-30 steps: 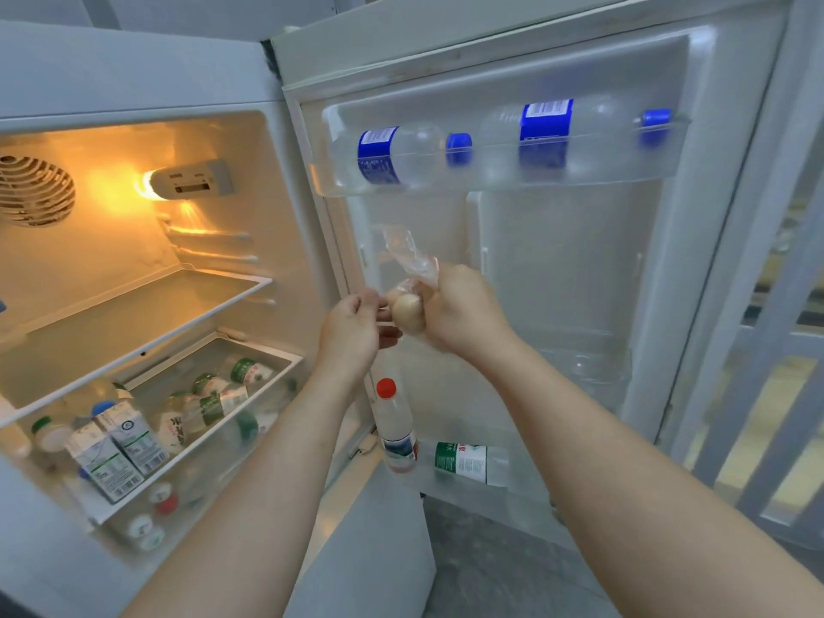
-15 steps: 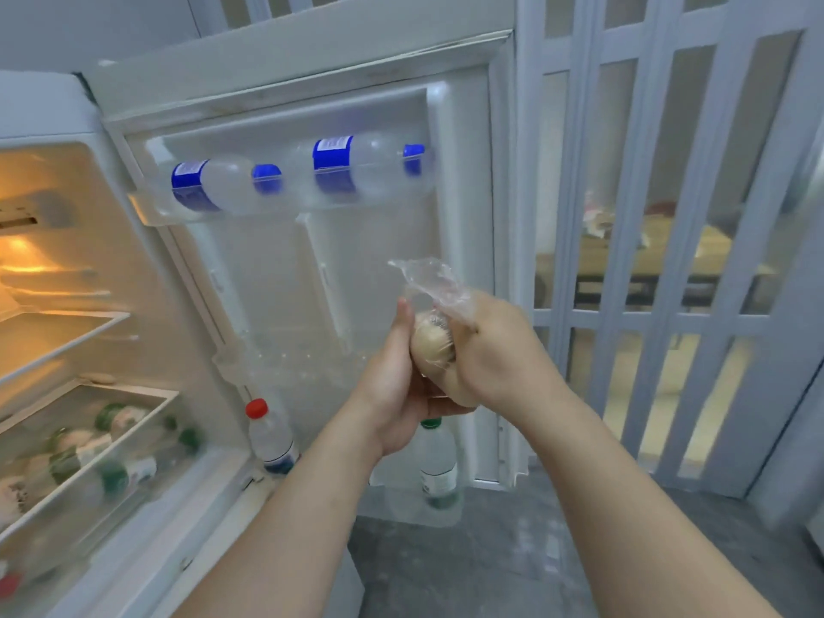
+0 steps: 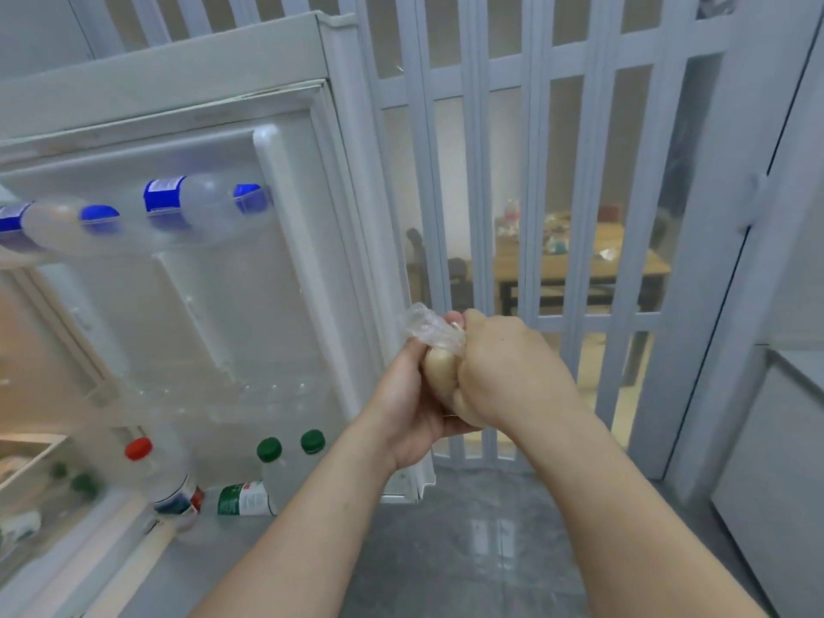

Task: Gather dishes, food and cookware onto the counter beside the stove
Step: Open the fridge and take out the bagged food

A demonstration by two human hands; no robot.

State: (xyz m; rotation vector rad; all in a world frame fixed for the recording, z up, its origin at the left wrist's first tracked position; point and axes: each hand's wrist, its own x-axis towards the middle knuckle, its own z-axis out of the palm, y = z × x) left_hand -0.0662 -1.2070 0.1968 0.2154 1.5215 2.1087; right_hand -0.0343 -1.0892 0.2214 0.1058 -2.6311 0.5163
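- Two bare forearms rise from the bottom of my view and meet in mid-air above the grey floor (image 3: 468,550).
- I see the left hand (image 3: 414,403) cupped in from below. Its thumb lies up against the bag and its fingers curl under the food.
- I see the right hand (image 3: 504,372) clamped over the same bundle from the right, knuckles toward me and fingers wrapped round it.
- Between the two palms sits the pale round food (image 3: 439,370), held off every surface. I cannot tell what kind of food it is.
- It is inside a clear plastic bag (image 3: 428,327), whose crumpled loose top pokes out up and left above the hands.
- Just behind the hands and to their left stands the open fridge door (image 3: 214,314), with its inner side facing me.
- On its bottom shelf I make out a red-capped bottle (image 3: 169,475) and two green-capped bottles (image 3: 285,466), all upright.
- Higher up, the door's top shelf holds blue-capped bottles (image 3: 196,207) lying on their sides.
- At the far left edge, the lit fridge interior (image 3: 26,461) is too blurred for me to read.
- Behind the fridge door runs a grey folding partition (image 3: 535,127) with glazed panes.
- Through those panes I see a wooden worktop (image 3: 624,265) on dark legs, carrying small blurred things.
- A white cabinet (image 3: 780,461) fills the right edge.
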